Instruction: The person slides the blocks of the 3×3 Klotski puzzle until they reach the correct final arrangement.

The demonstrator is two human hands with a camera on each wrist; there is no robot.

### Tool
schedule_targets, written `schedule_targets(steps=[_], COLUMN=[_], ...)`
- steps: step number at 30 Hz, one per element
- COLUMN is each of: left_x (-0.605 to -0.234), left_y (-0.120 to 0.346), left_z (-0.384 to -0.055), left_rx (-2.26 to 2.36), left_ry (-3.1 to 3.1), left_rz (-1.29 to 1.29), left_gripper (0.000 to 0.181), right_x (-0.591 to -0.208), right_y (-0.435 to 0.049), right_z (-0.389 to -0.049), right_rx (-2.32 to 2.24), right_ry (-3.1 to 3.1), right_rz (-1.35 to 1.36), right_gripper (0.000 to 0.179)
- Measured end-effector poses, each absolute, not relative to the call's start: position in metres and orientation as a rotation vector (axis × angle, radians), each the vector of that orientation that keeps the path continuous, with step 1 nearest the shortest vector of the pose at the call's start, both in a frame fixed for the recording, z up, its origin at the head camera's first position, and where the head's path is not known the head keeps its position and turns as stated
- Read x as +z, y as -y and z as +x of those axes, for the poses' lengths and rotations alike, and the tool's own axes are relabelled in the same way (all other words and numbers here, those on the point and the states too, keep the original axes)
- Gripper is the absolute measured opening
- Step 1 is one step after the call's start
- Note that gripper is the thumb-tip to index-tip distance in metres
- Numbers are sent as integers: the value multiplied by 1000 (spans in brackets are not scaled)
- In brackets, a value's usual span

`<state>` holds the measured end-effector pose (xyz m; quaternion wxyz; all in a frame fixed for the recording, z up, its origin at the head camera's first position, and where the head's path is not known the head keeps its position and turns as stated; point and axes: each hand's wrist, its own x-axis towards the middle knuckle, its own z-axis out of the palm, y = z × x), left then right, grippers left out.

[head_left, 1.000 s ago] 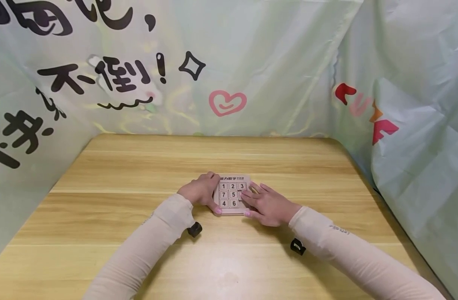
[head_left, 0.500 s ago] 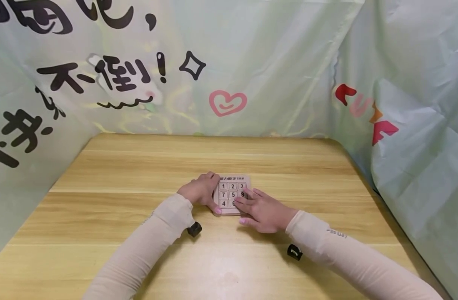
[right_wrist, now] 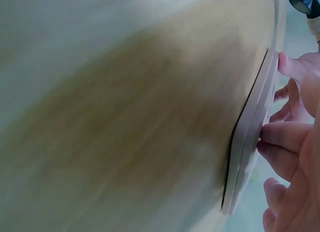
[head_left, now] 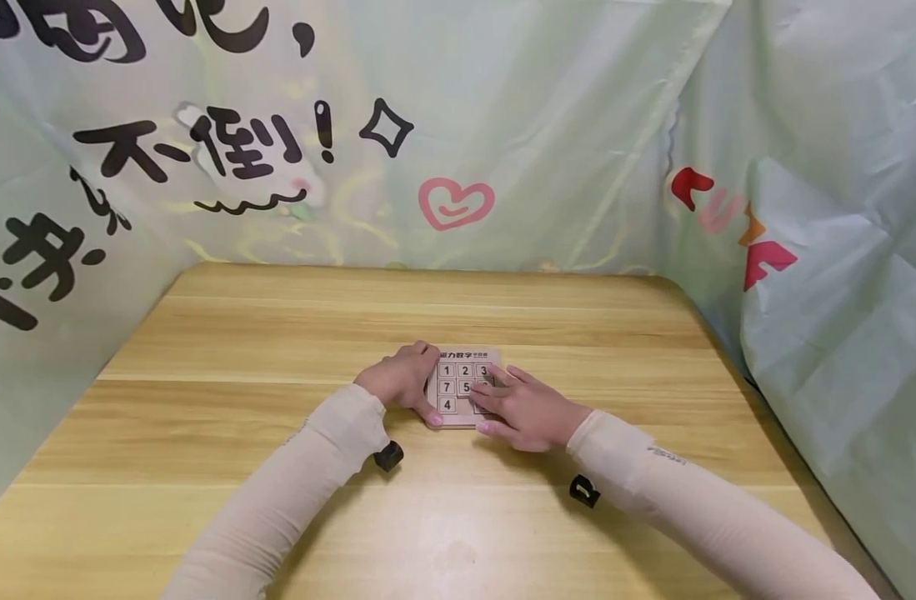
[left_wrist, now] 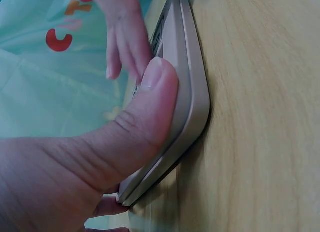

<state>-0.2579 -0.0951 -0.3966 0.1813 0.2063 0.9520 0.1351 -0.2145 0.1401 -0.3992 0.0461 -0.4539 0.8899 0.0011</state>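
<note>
A pale pink number sliding puzzle (head_left: pixel 458 422) lies flat on the table, with black-printed tiles under a title line. My left hand (head_left: pixel 403 377) grips its left side, the thumb (left_wrist: pixel 155 101) over the front-left corner and the fingers round the back. Over the right part of the tiles, my right hand (head_left: pixel 531 413) reaches in with extended fingers, fingertips (right_wrist: pixel 267 133) right at the tile face in the right wrist view. Tiles 1, 2, 3, 7, 5 and 4 show; the bottom-middle slot is bare. The right hand partly covers the right-hand tiles.
The light wooden table (head_left: pixel 277 321) stretches out on all sides of the puzzle. Printed cloth sheets (head_left: pixel 548 125) hang behind it and along both sides. A black camera mount sits under each wrist, left mount (head_left: pixel 388 456) and right mount (head_left: pixel 583 492).
The 6 tile has slid right out of the bottom-middle slot, leaving it bare. My right hand's fingers have shifted down, then slightly up over the tiles. My left hand keeps its grip.
</note>
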Motion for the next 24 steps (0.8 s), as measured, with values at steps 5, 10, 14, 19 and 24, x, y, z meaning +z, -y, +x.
schedule_targets(steps=[5, 10, 14, 19, 24], left_x=[-397, -397, -397, -397, -397], left_y=[94, 94, 95, 95, 95], left_z=[-257, -258, -258, -257, -257], left_rx=[385, 384, 380, 384, 369], left_ry=[-2678, -2682, -2688, -2687, -2692], left_rz=[597, 588, 584, 603, 595], left_gripper=[103, 103, 103, 102, 102], right_x=[-402, -400, -401, -401, -399], right_y=[-134, -134, -134, -140, -142], right_z=[-219, -219, -215, -209, -211], right_rx=[23, 25, 17, 20, 7], right_ry=[-2718, -2718, -2705, -2708, -2717], right_rz=[-1390, -1347, -1404, -1426, -1389], right_gripper=[55, 55, 55, 54, 54])
